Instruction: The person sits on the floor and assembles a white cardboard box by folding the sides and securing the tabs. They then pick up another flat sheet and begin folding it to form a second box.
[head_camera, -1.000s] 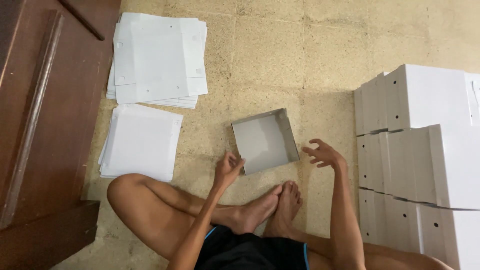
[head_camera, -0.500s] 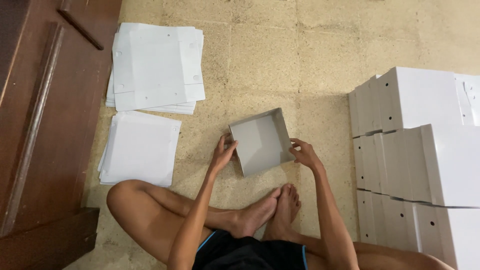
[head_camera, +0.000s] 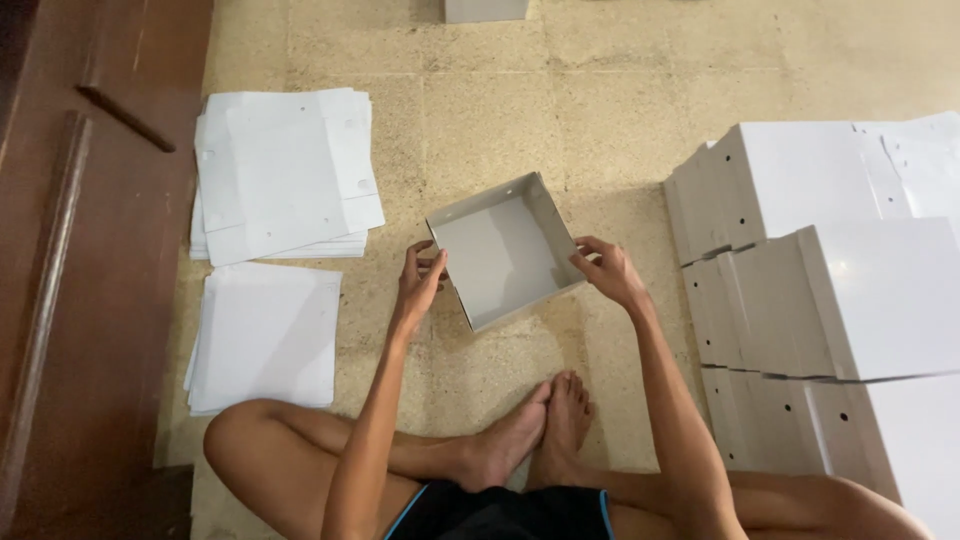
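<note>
Head view: I count one open grey box tray (head_camera: 505, 250), held off the tiled floor (head_camera: 600, 120) between both hands. Left hand (head_camera: 418, 285) grips its left wall, right hand (head_camera: 608, 272) its right corner. Two flat white sheet piles (head_camera: 285, 170) lie left, stacked white boxes (head_camera: 830, 280) right, dark wooden furniture (head_camera: 90, 250) far left.

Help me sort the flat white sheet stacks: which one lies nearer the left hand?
The lower stack, beside the knee; the upper stack lies farther from the left hand.
</note>
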